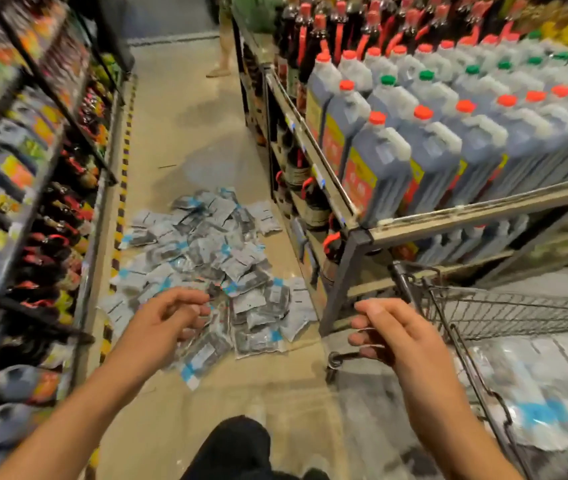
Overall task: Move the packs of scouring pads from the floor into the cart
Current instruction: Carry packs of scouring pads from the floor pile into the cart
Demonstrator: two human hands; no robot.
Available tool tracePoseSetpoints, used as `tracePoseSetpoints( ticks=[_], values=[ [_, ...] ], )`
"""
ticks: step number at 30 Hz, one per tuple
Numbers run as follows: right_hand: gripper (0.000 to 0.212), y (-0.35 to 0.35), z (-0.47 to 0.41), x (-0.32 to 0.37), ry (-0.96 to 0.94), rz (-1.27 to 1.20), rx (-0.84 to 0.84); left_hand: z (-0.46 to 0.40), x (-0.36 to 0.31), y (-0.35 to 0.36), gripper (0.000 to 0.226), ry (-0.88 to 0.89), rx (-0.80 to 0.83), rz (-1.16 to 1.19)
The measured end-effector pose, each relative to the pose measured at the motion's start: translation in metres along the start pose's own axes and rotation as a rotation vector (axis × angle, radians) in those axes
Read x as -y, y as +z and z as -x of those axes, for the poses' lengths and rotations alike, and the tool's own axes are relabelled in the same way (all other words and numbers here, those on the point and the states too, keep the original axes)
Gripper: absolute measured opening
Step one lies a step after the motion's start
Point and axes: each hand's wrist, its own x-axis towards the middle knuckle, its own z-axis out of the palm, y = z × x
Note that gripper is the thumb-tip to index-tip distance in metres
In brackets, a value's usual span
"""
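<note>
A wide heap of scouring pad packs (pixel 206 258), clear bags with blue and white labels, lies on the aisle floor ahead of me. My left hand (pixel 168 320) hovers over the near edge of the heap, fingers loosely curled, holding nothing. My right hand (pixel 390 334) hangs in the air between the heap and the wire cart (pixel 483 306) at the lower right, fingers loosely bent and empty. Several packs (pixel 545 403) lie inside the cart, blurred.
Shelves of dark bottles (pixel 33 202) line the left side with a yellow-black striped floor edge. On the right a shelf unit (pixel 362 233) carries large jugs (pixel 414 143) with red and green caps. A person's leg (pixel 223 57) stands far down the aisle. My knee (pixel 237 448) shows at the bottom.
</note>
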Motion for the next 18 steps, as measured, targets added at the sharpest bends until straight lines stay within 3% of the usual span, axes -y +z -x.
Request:
tracePoseSetpoints(
  ticks=[11,18],
  values=[
    [0.015,0.189,-0.033,-0.051,0.173,0.187,0.241,-0.002,0.124,-0.148,0.024,-0.249,-0.239,0.128],
    [0.013,0.328,-0.063,-0.102,0.299,0.277,0.353,-0.057,0.191,-0.233,0.022,-0.400,-0.215,0.063]
  ],
)
